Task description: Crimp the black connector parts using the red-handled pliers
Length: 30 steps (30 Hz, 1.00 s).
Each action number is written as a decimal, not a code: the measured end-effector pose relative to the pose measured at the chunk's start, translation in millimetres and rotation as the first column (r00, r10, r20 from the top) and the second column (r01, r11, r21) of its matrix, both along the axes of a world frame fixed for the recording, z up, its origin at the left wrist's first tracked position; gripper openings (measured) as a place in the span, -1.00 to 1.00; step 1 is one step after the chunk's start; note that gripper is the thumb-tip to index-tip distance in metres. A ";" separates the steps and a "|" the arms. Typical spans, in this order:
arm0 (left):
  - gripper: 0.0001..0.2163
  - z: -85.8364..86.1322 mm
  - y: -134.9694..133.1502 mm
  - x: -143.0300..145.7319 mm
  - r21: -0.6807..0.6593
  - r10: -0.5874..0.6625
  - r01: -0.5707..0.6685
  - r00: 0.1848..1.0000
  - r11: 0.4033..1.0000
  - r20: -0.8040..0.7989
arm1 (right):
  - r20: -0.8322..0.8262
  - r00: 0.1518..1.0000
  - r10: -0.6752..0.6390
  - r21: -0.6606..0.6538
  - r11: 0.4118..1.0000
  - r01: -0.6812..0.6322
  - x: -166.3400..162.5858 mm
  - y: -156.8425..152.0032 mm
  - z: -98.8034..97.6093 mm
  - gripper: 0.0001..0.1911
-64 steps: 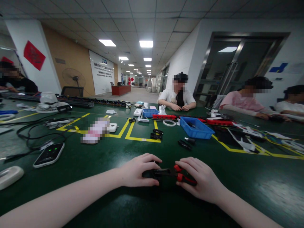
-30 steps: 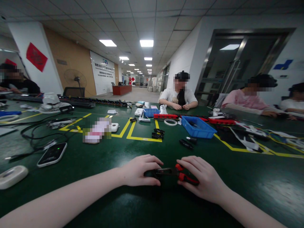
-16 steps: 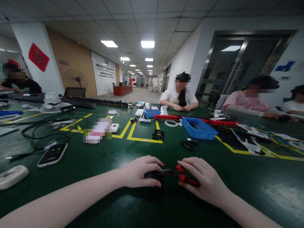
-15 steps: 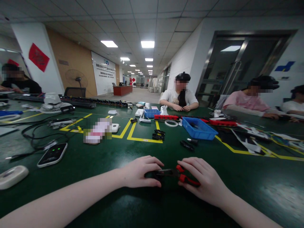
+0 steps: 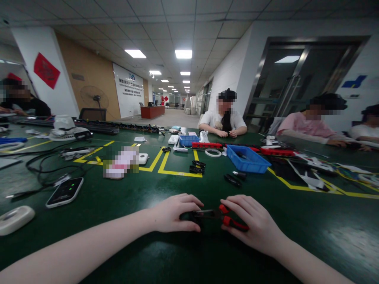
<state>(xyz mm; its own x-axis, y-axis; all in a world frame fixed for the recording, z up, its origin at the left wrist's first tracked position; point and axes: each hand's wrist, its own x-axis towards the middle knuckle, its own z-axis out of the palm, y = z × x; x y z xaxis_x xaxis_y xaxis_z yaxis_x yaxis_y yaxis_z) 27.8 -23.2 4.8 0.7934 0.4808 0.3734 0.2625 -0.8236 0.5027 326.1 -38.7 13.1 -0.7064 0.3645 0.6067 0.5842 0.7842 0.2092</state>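
Note:
My left hand rests on the green table with its fingers curled around a small black part. My right hand is closed on the red handles of a pair of pliers. The dark jaws of the pliers point left and meet the black part between my two hands. What the black part is I cannot make out.
A blue bin, small black parts, a tape ring and yellow floor-tape lines lie ahead. A phone and cables sit at left. Several people sit around the table.
Both hands stay in the same grip; only the view has shifted very slightly.

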 end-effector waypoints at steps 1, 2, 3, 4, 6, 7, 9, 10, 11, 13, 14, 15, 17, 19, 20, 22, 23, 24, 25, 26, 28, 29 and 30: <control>-0.67 0.1 0.1 0.0 -0.002 -0.001 0.001 1.000 1.000 -0.003 | 0.001 1.000 0.000 -0.004 1.000 0.000 0.1 0.2 -0.1 -0.55; -0.67 0.2 0.2 0.0 -0.002 0.000 0.000 1.000 1.000 -0.007 | 0.002 1.000 -0.001 -0.006 1.000 0.001 0.2 0.3 -0.2 -0.55; -0.67 0.1 0.4 0.1 -0.002 0.001 -0.001 1.000 1.000 -0.014 | 0.003 1.000 0.000 -0.006 1.000 0.000 0.4 0.5 -0.3 -0.54; -0.68 -0.2 0.5 0.3 0.000 0.003 -0.003 1.000 1.000 -0.023 | 0.004 1.000 0.002 -0.005 1.000 -0.002 0.5 0.6 -0.4 -0.54; -0.68 -1.2 0.7 0.5 0.010 0.013 -0.013 0.999 1.000 -0.043 | 0.009 1.000 0.001 -0.010 1.000 -0.001 0.9 1.0 -0.8 -0.54; -0.68 -2.0 0.8 0.6 0.016 0.019 -0.018 0.999 1.000 -0.051 | 0.013 1.000 -0.001 -0.017 1.000 0.001 1.0 1.1 -1.2 -0.55; -0.67 -3.4 0.9 0.7 0.028 0.033 -0.032 0.997 0.999 -0.063 | 0.025 1.000 -0.005 -0.044 0.999 0.006 1.1 1.6 -2.1 -0.55; -0.67 -4.0 0.8 0.8 0.032 0.040 -0.037 0.997 0.999 -0.067 | 0.032 0.999 -0.007 -0.060 0.998 0.009 1.0 1.8 -2.6 -0.55; -0.67 -4.3 0.7 0.8 0.033 0.044 -0.042 0.996 0.999 -0.071 | 0.039 0.999 -0.007 -0.075 0.997 0.010 0.9 2.1 -3.2 -0.54; -0.67 -4.4 0.3 0.9 0.028 0.050 -0.048 0.996 0.998 -0.077 | 0.051 0.999 -0.009 -0.099 0.995 0.014 0.8 2.8 -4.2 -0.54; -0.67 -4.2 0.1 1.1 0.022 0.052 -0.050 0.996 0.999 -0.079 | 0.056 0.998 -0.011 -0.111 0.994 0.017 0.8 3.2 -4.7 -0.53; -0.67 -4.0 0.0 1.2 0.017 0.052 -0.051 0.996 0.999 -0.078 | 0.059 0.998 -0.013 -0.122 0.992 0.021 0.9 3.6 -5.2 -0.53; -0.66 -3.6 0.0 1.6 0.017 0.050 -0.049 0.996 0.999 -0.076 | 0.059 0.998 -0.015 -0.142 0.990 0.023 1.3 4.2 -5.9 -0.53; -0.66 -3.7 0.3 1.8 0.031 0.050 -0.048 0.996 0.998 -0.078 | 0.051 0.999 -0.015 -0.154 0.988 0.023 2.0 4.9 -6.4 -0.53; -0.66 -4.0 0.5 1.9 0.042 0.052 -0.049 0.995 0.998 -0.081 | 0.050 0.999 -0.016 -0.160 0.987 0.024 2.5 5.2 -6.6 -0.54; -0.66 -4.8 0.8 1.8 0.066 0.058 -0.052 0.994 0.996 -0.091 | 0.055 0.998 -0.021 -0.169 0.985 0.030 3.2 5.8 -6.7 -0.55; -0.66 -5.3 0.8 1.7 0.077 0.062 -0.055 0.994 0.996 -0.094 | 0.057 0.998 -0.024 -0.170 0.985 0.033 3.4 6.1 -6.7 -0.55; -0.66 -5.7 0.9 1.6 0.086 0.066 -0.058 0.993 0.995 -0.094 | 0.056 0.998 -0.025 -0.166 0.985 0.034 3.6 6.4 -6.6 -0.55; -0.66 -6.1 0.9 1.5 0.093 0.069 -0.060 0.993 0.994 -0.093 | 0.055 0.998 -0.026 -0.162 0.986 0.035 3.5 6.6 -6.4 -0.54; -0.67 -6.4 0.9 1.4 0.098 0.070 -0.061 0.993 0.993 -0.092 | 0.054 0.998 -0.025 -0.154 0.987 0.033 3.4 6.8 -6.1 -0.54; -0.67 -6.9 1.2 1.3 0.104 0.070 -0.061 0.994 0.993 -0.088 | 0.058 0.998 -0.024 -0.142 0.989 0.032 2.7 6.7 -5.4 -0.53; -0.67 -7.0 1.5 1.3 0.106 0.069 -0.060 0.994 0.993 -0.087 | 0.063 0.998 -0.024 -0.137 0.990 0.033 2.3 6.6 -5.0 -0.53; -0.66 -7.1 1.8 1.3 0.108 0.068 -0.058 0.994 0.992 -0.087 | 0.067 0.997 -0.024 -0.132 0.991 0.032 2.0 6.5 -4.8 -0.52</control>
<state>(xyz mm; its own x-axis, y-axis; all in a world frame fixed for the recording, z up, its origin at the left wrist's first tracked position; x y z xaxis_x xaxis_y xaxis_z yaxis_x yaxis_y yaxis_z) 29.2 -21.4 -2.3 0.7956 0.4927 0.3525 0.3562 -0.8511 0.3856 328.1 -32.2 8.3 -0.7311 0.4589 0.5049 0.5950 0.7909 0.1428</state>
